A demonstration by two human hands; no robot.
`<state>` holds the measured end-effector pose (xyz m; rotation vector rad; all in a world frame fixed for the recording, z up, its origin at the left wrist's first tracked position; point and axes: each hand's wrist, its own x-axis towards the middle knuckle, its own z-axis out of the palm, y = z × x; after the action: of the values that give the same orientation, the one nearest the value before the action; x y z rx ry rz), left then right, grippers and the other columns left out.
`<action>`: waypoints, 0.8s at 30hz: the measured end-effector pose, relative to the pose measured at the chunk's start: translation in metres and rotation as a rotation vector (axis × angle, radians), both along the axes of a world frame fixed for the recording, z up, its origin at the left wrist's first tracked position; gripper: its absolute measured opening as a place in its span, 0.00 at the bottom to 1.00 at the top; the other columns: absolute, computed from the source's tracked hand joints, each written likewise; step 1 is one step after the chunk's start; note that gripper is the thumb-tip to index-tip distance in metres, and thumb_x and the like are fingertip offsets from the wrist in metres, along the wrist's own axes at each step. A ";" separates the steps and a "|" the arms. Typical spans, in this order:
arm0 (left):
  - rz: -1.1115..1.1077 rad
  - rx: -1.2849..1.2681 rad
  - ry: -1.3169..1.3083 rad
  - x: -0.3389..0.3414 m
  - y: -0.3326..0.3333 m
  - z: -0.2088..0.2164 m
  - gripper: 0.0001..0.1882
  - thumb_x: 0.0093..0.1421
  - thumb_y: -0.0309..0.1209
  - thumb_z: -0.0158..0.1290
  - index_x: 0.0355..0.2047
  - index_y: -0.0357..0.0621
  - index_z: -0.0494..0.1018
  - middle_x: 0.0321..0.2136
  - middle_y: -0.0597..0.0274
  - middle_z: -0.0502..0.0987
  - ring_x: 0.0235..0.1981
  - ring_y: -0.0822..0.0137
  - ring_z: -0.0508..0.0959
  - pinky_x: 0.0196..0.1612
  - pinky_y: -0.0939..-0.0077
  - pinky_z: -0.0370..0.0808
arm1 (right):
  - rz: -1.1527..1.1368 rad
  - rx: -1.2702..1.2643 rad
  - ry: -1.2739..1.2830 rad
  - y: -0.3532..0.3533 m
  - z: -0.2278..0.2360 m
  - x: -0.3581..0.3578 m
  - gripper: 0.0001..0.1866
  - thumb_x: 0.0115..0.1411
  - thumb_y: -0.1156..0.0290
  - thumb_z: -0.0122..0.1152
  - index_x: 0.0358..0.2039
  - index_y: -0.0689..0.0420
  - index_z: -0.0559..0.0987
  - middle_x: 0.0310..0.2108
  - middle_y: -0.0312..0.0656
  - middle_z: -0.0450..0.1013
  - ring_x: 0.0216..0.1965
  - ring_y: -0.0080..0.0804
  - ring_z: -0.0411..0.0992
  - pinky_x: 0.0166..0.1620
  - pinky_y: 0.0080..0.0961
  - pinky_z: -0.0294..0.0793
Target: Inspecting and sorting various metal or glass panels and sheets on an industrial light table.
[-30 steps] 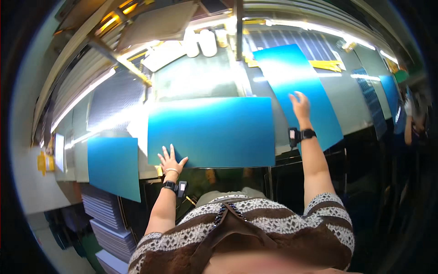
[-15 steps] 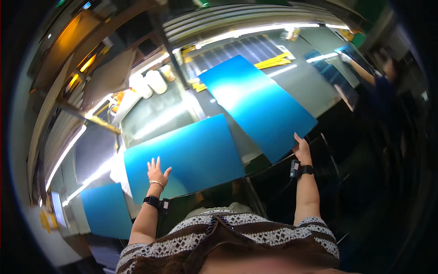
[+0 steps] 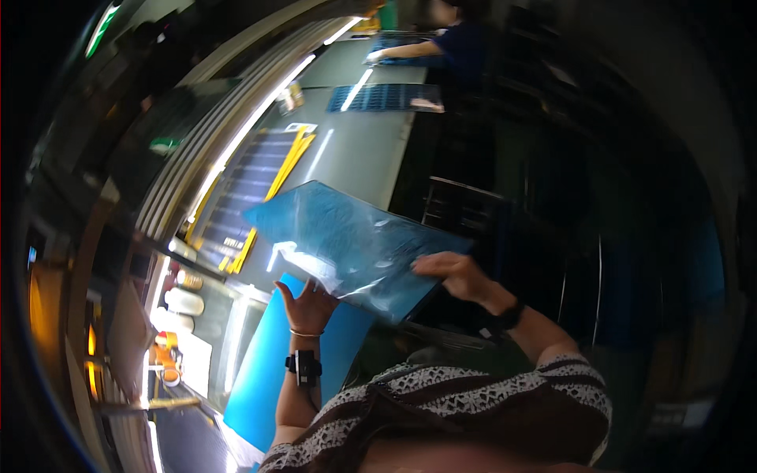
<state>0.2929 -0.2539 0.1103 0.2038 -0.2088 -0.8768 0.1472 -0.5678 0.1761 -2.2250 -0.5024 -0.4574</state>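
A glossy blue sheet (image 3: 355,236), with wrinkled, shiny patches like clear film on its surface, is tilted up off the bench in front of me. My right hand (image 3: 457,274) grips its right edge, thumb on top and fingers closed around the rim. At the sheet's lower left edge is my left hand (image 3: 309,306), thumb spread away from the fingers; whether its fingertips touch the sheet is unclear. Beneath and beyond that hand, a second smooth blue sheet (image 3: 264,370) lies on the bench, partly covered by my forearm.
A dark striped panel with yellow strips (image 3: 272,185) lies on the grey bench (image 3: 359,158) at left. Farther off is another dark gridded panel (image 3: 386,98); a co-worker's arm (image 3: 410,51) reaches over one more. White containers (image 3: 183,301) and an orange item (image 3: 165,351) stand left.
My view has swung right. The right-hand sheet, flat on the bench before, is now raised and tilted in my right hand. My left hand has come off the other sheet's middle toward the raised one.
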 end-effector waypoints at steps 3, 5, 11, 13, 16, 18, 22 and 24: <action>0.100 0.390 0.358 0.008 -0.011 -0.070 0.25 0.61 0.48 0.39 0.47 0.40 0.67 0.44 0.52 0.72 0.47 0.51 0.69 0.53 0.48 0.59 | 0.051 -0.259 -0.010 0.021 -0.040 -0.008 0.20 0.47 0.83 0.50 0.43 0.56 0.74 0.46 0.40 0.70 0.51 0.36 0.65 0.56 0.33 0.61; 0.314 0.692 0.323 0.005 0.003 -0.147 0.22 0.61 0.43 0.40 0.46 0.38 0.67 0.45 0.52 0.71 0.47 0.49 0.68 0.54 0.45 0.58 | 0.126 -0.529 0.140 0.033 -0.067 -0.006 0.25 0.48 0.78 0.54 0.49 0.53 0.69 0.55 0.39 0.61 0.57 0.34 0.57 0.60 0.39 0.52; 0.154 0.466 0.341 -0.015 -0.043 -0.145 0.24 0.61 0.46 0.40 0.48 0.39 0.65 0.48 0.53 0.68 0.50 0.50 0.66 0.55 0.47 0.56 | 0.026 -0.515 0.723 0.113 -0.068 -0.018 0.41 0.51 0.40 0.49 0.52 0.62 0.59 0.59 0.62 0.45 0.59 0.65 0.44 0.57 0.55 0.47; 0.161 0.459 0.321 -0.025 -0.049 -0.146 0.24 0.61 0.46 0.40 0.48 0.39 0.65 0.48 0.53 0.68 0.50 0.50 0.66 0.55 0.48 0.57 | -0.044 -0.572 0.647 0.131 -0.102 -0.003 0.35 0.53 0.45 0.49 0.50 0.62 0.61 0.57 0.67 0.47 0.57 0.66 0.47 0.56 0.56 0.49; 0.158 0.439 0.281 -0.027 -0.044 -0.147 0.25 0.60 0.48 0.40 0.48 0.39 0.65 0.47 0.54 0.69 0.49 0.50 0.67 0.54 0.50 0.59 | -0.171 -0.547 0.499 0.141 -0.112 0.006 0.18 0.53 0.66 0.50 0.41 0.63 0.65 0.49 0.75 0.55 0.50 0.69 0.58 0.51 0.54 0.59; 0.181 0.392 0.343 -0.034 -0.053 -0.120 0.29 0.58 0.52 0.42 0.48 0.39 0.64 0.48 0.55 0.68 0.49 0.51 0.67 0.54 0.50 0.58 | -0.111 -0.584 0.473 0.127 -0.124 0.013 0.18 0.51 0.65 0.52 0.37 0.65 0.68 0.44 0.70 0.61 0.38 0.62 0.68 0.43 0.44 0.69; 0.162 0.164 0.317 -0.032 -0.052 -0.100 0.32 0.55 0.55 0.45 0.48 0.39 0.64 0.46 0.56 0.69 0.48 0.54 0.67 0.53 0.53 0.62 | -0.129 -0.412 0.485 0.100 -0.094 0.029 0.08 0.50 0.72 0.48 0.32 0.59 0.72 0.31 0.51 0.73 0.30 0.49 0.72 0.33 0.41 0.71; 0.243 0.511 0.357 -0.020 -0.045 -0.112 0.30 0.55 0.51 0.49 0.47 0.39 0.64 0.43 0.57 0.71 0.44 0.57 0.71 0.47 0.59 0.68 | -0.248 -0.414 0.385 0.084 -0.028 0.049 0.07 0.51 0.72 0.48 0.30 0.57 0.73 0.23 0.49 0.73 0.29 0.46 0.73 0.32 0.39 0.70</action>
<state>0.2730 -0.2989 -0.0020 0.5303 0.3723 -0.6968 0.1957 -0.4841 0.1477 -2.7070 -0.1200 -0.0380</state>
